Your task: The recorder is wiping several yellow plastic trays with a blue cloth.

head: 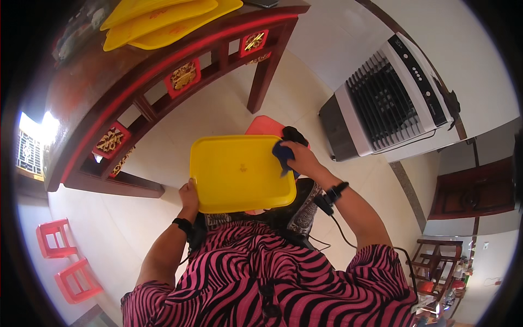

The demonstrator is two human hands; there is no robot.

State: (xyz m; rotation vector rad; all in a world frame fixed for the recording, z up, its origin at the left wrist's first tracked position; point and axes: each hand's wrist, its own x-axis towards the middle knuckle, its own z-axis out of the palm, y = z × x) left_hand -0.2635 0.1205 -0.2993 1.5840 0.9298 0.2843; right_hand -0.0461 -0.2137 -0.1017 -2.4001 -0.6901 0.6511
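A yellow rectangular plastic tray (220,173) with a small reddish print in its middle lies above my lap. My left hand (189,195) grips its left rim near the lower corner, with the fingers hidden beneath. In my right hand (302,160) is a dark blue cloth (282,154), pressed against the upper right part of the tray. Behind the tray a pink plastic surface (263,124) shows, with a black item (295,135) on it. Each of my wrists wears a black strap, and a cable runs from the right one.
A dark wooden altar-style table (88,88) with gilded carved panels curves across the upper left, bearing several yellow trays (175,22). An air cooler (380,102) stands at the right by the wall. Two pink plastic stools (57,239) are at the left; wooden furniture (435,261) is at lower right.
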